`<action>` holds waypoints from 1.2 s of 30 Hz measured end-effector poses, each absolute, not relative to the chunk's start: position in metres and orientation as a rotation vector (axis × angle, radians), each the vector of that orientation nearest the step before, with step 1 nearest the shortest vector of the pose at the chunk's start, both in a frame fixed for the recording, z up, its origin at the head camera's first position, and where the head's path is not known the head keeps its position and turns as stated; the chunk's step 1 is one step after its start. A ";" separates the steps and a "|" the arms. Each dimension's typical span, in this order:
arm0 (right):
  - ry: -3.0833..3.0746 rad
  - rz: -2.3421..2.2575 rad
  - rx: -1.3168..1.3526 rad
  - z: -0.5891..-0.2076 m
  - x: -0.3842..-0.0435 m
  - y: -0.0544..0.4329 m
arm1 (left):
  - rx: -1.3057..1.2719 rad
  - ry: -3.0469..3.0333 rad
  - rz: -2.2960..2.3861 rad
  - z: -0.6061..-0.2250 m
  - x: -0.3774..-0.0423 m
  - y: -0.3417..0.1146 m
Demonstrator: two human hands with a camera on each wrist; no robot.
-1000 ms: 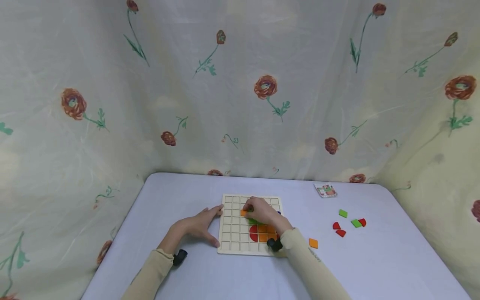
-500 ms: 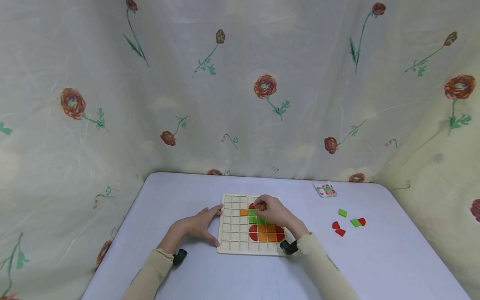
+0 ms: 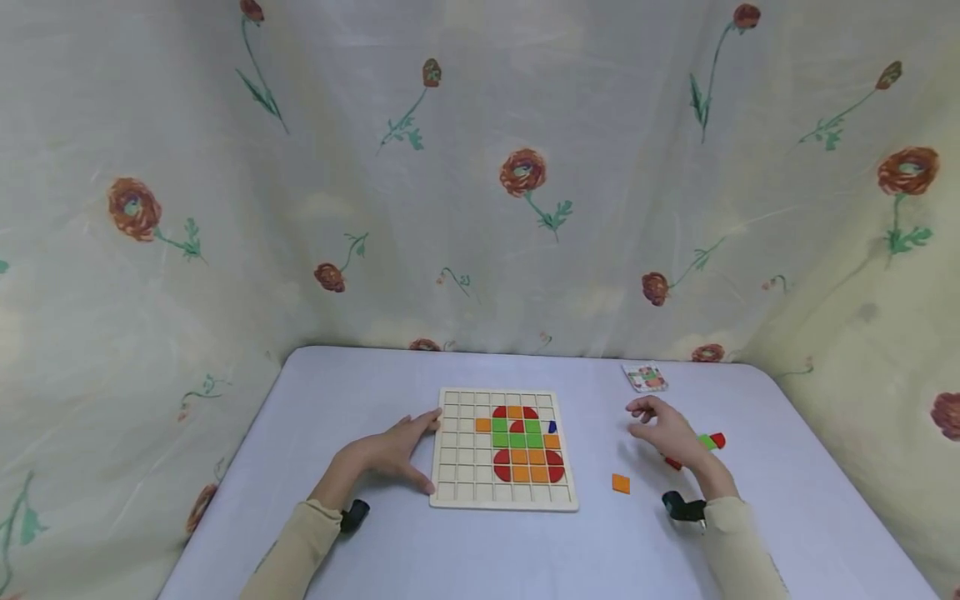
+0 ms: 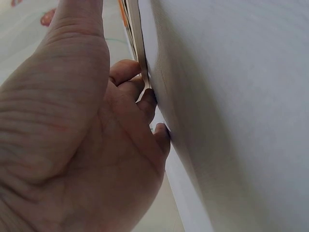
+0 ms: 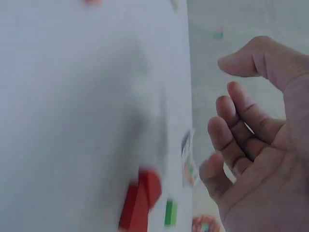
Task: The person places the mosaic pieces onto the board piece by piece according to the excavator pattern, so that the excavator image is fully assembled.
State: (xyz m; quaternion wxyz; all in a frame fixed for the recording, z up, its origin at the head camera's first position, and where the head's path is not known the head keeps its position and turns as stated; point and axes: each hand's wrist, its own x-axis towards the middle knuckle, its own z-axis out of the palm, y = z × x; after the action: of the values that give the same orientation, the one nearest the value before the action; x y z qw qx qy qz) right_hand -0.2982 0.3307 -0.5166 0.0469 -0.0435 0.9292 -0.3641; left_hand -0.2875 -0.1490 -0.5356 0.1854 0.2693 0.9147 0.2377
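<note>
A pale square grid board (image 3: 456, 475) lies mid-table in the head view, its right half partly filled with red rounded, green square and orange square tiles. My left hand (image 3: 393, 450) rests at the board's left edge, thumb near the lower corner and fingers farther up. In the left wrist view, the fingers of that left hand (image 4: 111, 140) meet the board's edge. To the right of the board my right hand (image 3: 667, 433) hovers above the table, fingers loosely bent, with nothing between thumb and fingertips. Red tiles (image 5: 140, 200) and a green tile (image 5: 171, 211) lie below the right hand (image 5: 256, 140).
One loose orange tile (image 3: 621, 483) lies between the board and my right wrist. Beyond the right hand is a patterned card (image 3: 645, 377) near the far edge. A small blue piece (image 3: 552, 427) sits on the board's right side. Flowered cloth (image 3: 480, 208) hangs behind the table.
My right hand has left the board and swung right, over the loose tiles. A red quarter-round tile now shows amid the green ones. The left hand stays at the board's edge.
</note>
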 end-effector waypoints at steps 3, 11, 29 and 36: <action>2.863 -1.103 -0.036 -0.520 -0.298 0.359 | 0.759 2.582 0.659 -0.537 -0.289 -0.150; 2.902 -0.989 0.091 -0.527 -0.300 0.401 | 0.758 2.582 0.673 -0.535 -0.289 -0.149; 2.932 -0.929 0.156 -0.535 -0.298 0.394 | 0.738 2.580 0.684 -0.535 -0.288 -0.150; 2.926 -1.027 0.080 -0.532 -0.294 0.333 | 0.716 2.574 0.689 -0.533 -0.287 -0.149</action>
State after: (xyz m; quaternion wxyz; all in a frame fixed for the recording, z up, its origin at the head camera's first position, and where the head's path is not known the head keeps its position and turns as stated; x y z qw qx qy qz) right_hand -0.2940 0.3330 -0.5319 0.0197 0.0257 0.9431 -0.3310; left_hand -0.2867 -0.1491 -0.5326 0.1901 0.2548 0.9159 0.2451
